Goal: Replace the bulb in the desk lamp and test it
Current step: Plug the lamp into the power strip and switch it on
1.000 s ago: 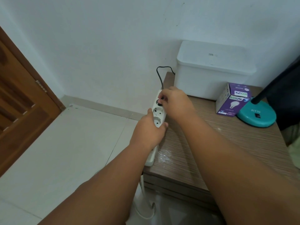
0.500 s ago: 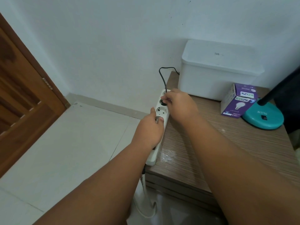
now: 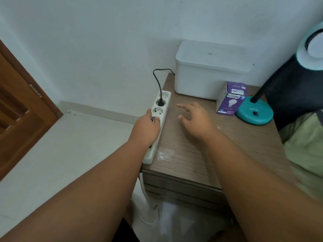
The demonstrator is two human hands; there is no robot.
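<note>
A white power strip (image 3: pixel 161 109) lies along the left edge of the wooden bedside table (image 3: pixel 218 145). A black plug (image 3: pixel 160 102) sits in its far socket, its cord looping up behind the table. My left hand (image 3: pixel 146 129) grips the strip's middle, thumb on top. Over the tabletop, to the right of the strip, my right hand (image 3: pixel 195 119) hovers with fingers spread and nothing in it. The teal desk lamp base (image 3: pixel 254 112) stands at the right, its black neck rising to the teal shade (image 3: pixel 311 48). A purple bulb box (image 3: pixel 230 100) stands beside the base.
A white lidded box (image 3: pixel 209 70) stands at the back of the table against the wall. A wooden door (image 3: pixel 19 109) is at the left over a pale tiled floor. Green bedding (image 3: pixel 307 147) borders the table on the right. The strip's white cable (image 3: pixel 148 206) hangs down.
My right hand has let go of the black plug, now seated in the far socket, and drawn back to the right, fingers open. My left hand still holds the strip.
</note>
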